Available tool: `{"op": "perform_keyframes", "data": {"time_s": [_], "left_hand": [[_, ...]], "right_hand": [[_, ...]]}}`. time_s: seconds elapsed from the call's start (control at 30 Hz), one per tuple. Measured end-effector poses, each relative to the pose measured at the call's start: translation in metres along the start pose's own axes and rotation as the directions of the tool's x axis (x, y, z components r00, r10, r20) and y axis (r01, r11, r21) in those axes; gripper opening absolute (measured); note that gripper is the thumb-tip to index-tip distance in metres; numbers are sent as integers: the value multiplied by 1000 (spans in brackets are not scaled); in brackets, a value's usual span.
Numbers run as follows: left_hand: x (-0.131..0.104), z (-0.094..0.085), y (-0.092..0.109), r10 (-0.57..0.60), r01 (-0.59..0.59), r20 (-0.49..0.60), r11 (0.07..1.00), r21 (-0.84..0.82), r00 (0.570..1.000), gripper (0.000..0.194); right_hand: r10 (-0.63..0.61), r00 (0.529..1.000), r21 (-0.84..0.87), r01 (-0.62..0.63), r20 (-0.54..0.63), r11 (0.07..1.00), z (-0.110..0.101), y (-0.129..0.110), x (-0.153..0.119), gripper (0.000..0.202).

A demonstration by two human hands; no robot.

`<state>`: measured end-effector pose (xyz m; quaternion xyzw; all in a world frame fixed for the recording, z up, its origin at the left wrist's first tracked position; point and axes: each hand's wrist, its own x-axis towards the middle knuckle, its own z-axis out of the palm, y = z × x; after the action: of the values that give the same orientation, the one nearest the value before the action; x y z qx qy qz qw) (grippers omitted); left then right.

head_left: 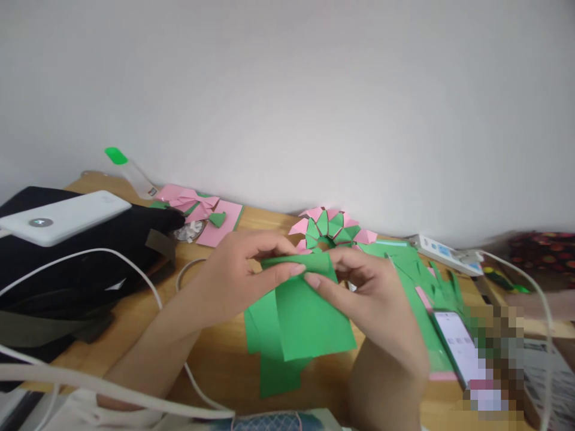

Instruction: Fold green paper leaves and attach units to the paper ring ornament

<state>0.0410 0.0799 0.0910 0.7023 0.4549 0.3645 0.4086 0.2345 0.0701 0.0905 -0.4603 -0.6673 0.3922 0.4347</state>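
Between my two hands a sheet of green paper [314,317] is held up, its top edge folded over toward me. My left hand [247,266] pinches the fold from the left, thumb in front and fingers behind. From the right, my right hand [363,284] grips the same fold, its thumb tip close to the left thumb. More green paper pieces [278,374] lie on the table below the sheet. Behind my hands stands a ring of folded pink and green paper units [335,224], its lower part hidden by the hands.
Pink and green paper pieces [224,218] lie at the back left, by a black bag [135,239] bearing a white power bank [72,215]. On the right are green scraps [413,275], a phone [458,341] and a power strip [449,254]. White cables [153,284] cross the left side.
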Motion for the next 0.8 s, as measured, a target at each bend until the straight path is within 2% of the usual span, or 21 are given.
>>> {"op": "perform_keyframes", "data": {"time_s": [0.07, 0.13, 0.27, 0.37, 0.53, 0.67, 0.8], "left_hand": [[0, 0, 0, -5, 6, -27, 1000, 6, 1000, 16], [-1, -1, 0, -19, 19, 10, 1000, 11, 1000, 19], [-3, -2, 2, 2, 4, 105, 998, -63, 995, 12], [-3, 0, 3, 26, -18, 87, 996, -88, 996, 12], [-1, 3, 5, -7, 15, 69, 993, -119, 998, 17], [-1, 3, 7, -37, 41, 26, 986, -164, 999, 15], [-3, 1, 8, -21, 26, 31, 982, -186, 999, 10]], "right_hand": [[14, 999, 62, -11, -45, 998, -1, -1, -1, 4], [0, 996, 98, 9, -89, 995, -1, -2, -4, 8], [-39, 998, 75, 43, -56, 996, -1, -4, -7, 9], [-30, 999, 88, 34, -39, 996, 1, -6, -8, 10], [27, 1000, 189, -24, -13, 982, 4, -10, -11, 32], [8, 1000, 165, -4, -26, 986, 3, -13, -14, 33], [10, 1000, 158, -10, 2, 987, 2, -14, -15, 35]]}}
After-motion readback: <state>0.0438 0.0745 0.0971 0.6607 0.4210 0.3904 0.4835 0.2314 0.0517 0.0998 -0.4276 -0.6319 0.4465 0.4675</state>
